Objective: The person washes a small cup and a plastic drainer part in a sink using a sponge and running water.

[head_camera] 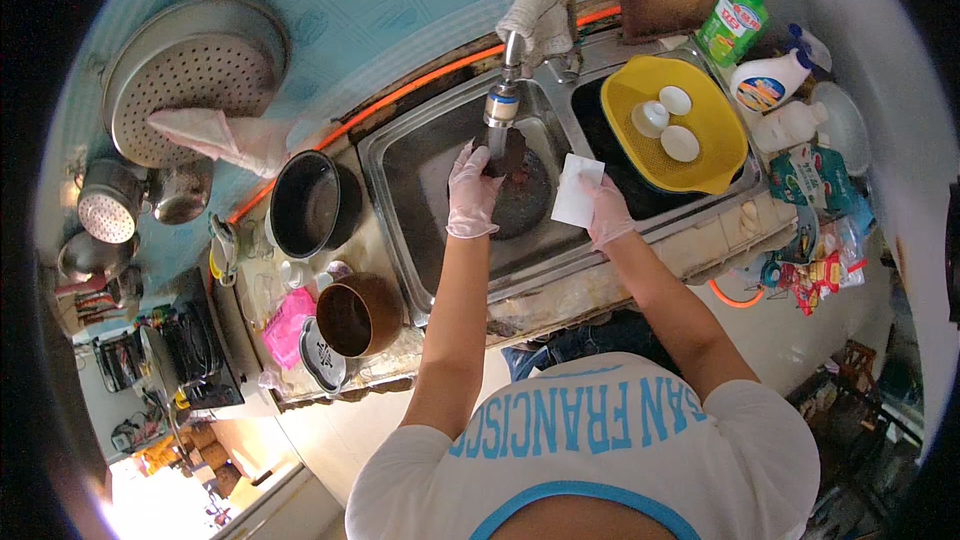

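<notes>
Both my hands wear clear plastic gloves. My left hand [474, 191] grips the edge of a dark brown dish [511, 151] beneath the faucet [502, 101], and water runs onto it. My fingers and the stream hide part of that dish. In my right hand [606, 208] is a white rectangular sponge [576, 191], held just right of the dish over the sink's front edge. Below, a dark round shape [525, 214] lies in the left basin of the steel sink [409, 187]; I cannot tell what it is.
A yellow colander [626, 109] with white cups [675, 100] rests over the right basin. Bottles, among them a green pump bottle [733, 22], stand at the right. Left of the sink are a black pot [307, 202], a brown pot [379, 311] and a pink bag [289, 326].
</notes>
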